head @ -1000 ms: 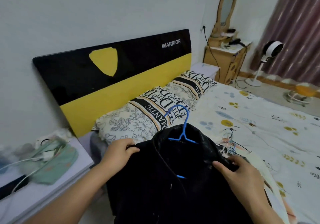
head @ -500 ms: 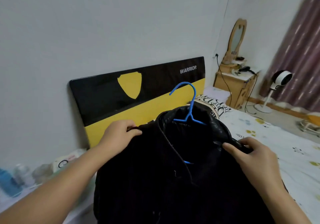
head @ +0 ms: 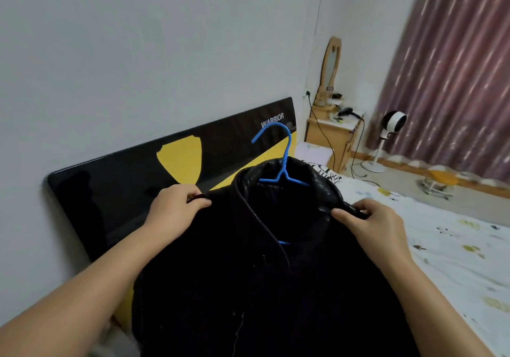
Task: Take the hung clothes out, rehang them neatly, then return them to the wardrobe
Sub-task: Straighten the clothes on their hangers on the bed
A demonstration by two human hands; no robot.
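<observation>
Black jacket [head: 248,274] on blue hanger [head: 284,163], floral bed [head: 441,246], maroon curtain [head: 455,67]

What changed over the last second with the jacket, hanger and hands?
The black jacket on the blue hanger was lifted off the bed and now hangs in front of the headboard; the view tilted up too. Unchanged: the left hand and right hand grip its shoulders, nothing released.
</observation>
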